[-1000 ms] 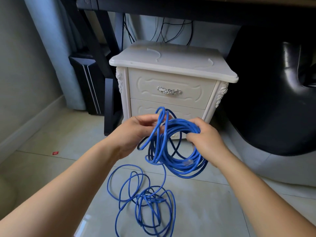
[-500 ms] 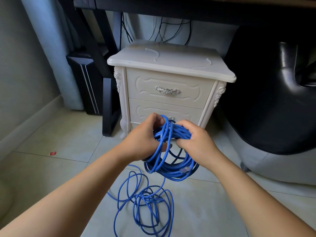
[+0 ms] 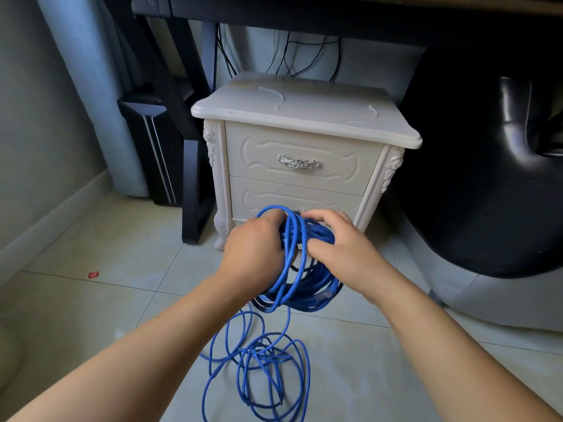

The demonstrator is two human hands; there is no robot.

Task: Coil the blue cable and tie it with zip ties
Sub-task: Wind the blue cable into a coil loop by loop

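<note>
A coil of blue cable (image 3: 307,281) hangs in the air between my hands, in front of the nightstand's lower drawer. My left hand (image 3: 256,254) grips the coil's top from the left, with one loop arching over its fingers. My right hand (image 3: 341,248) grips the same bundle from the right, fingers closed around the strands. A clear plug shows low on the coil. The loose rest of the cable (image 3: 262,370) lies in tangled loops on the floor tiles below. Two thin pale zip ties (image 3: 274,97) lie on the nightstand top.
A cream nightstand (image 3: 304,166) with two drawers stands straight ahead. A black desk leg (image 3: 189,184) and a black computer tower (image 3: 152,153) stand to its left. A black chair (image 3: 487,166) fills the right. A small red scrap (image 3: 93,274) lies on the tiles.
My hands have drawn closer together at the coil's top. My left hand has laid another loop onto the bundle and closed on it, and the floor tangle has shifted slightly.
</note>
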